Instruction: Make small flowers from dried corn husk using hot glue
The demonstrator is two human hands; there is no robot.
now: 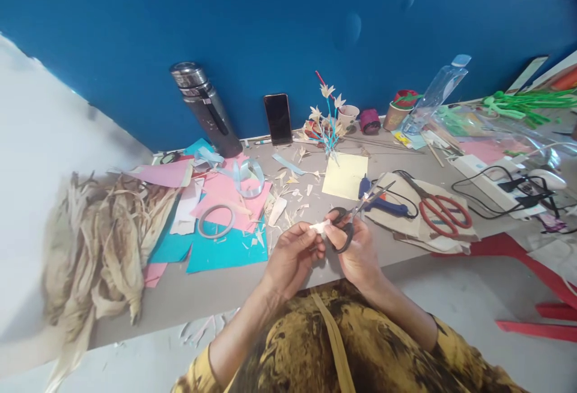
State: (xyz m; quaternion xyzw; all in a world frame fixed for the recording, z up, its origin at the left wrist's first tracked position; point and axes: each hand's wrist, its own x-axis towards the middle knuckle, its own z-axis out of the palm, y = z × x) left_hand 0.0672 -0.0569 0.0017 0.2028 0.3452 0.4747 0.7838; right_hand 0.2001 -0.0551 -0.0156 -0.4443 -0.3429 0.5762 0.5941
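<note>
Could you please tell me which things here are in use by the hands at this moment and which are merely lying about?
In use: left hand, right hand, black scissors, small pale piece.

Lying about: red scissors, glue gun, tape ring, flask, phone, dried husks.

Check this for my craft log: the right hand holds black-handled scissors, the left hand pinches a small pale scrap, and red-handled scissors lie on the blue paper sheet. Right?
Not quite. In the head view the red-handled scissors lie on tan brown paper to the right, not on the blue paper sheet. The rest stands: the right hand holds the black-handled scissors, and the left hand pinches the small pale scrap.
</note>
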